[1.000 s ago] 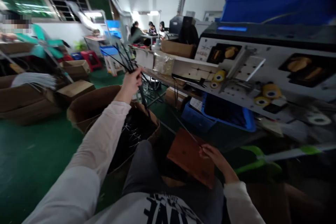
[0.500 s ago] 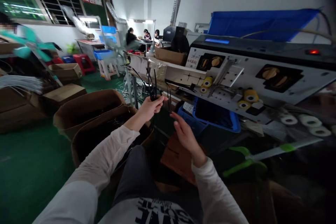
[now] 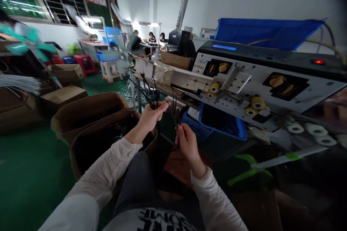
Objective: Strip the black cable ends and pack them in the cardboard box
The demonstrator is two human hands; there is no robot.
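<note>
My left hand (image 3: 148, 120) is closed round a bunch of black cables (image 3: 148, 92), whose ends fan out above the fingers. Slightly lower and to its right, my right hand (image 3: 187, 140) pinches another few black cables (image 3: 175, 110); their thin ends point upward. Both hands are held in the air in front of the machine (image 3: 238, 79), which has yellow rollers and a white front panel. Where the cables run below the hands is mostly hidden in the dark.
Two open cardboard boxes (image 3: 89, 110) stand on the green floor at the left. Blue bins (image 3: 242, 130) sit under the machine. A fan with green blades (image 3: 255, 168) is at the lower right, another fan (image 3: 29, 43) at the far left. Several people (image 3: 151, 38) sit at a distant table.
My right hand has gone from loose, spread fingers to a grip on some black cables and has dropped a little. My left hand has shifted slightly left and down, its cables tilting left.
</note>
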